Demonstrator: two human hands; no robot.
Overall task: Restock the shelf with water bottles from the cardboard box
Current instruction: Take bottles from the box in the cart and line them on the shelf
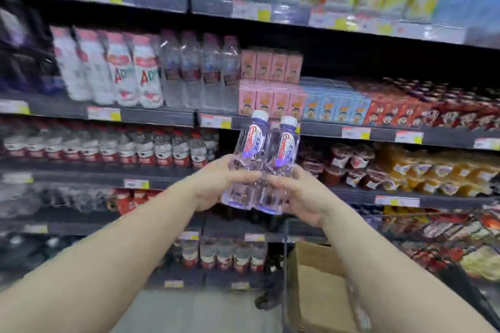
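The left hand (pixel 216 184) grips the left water bottle (pixel 244 159) low on its body. The right hand (pixel 297 194) grips the right water bottle (pixel 278 165) likewise, both caps rising above the hands, the bottles touching.

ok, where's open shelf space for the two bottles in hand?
Left hand and right hand hold two water bottles together. Free: a dark gap just behind them, between the red-capped bottles and the jelly cups. One shelf up, the space above the blue cartons, right of the stacked pink cartons, looks open. Elsewhere it is packed.
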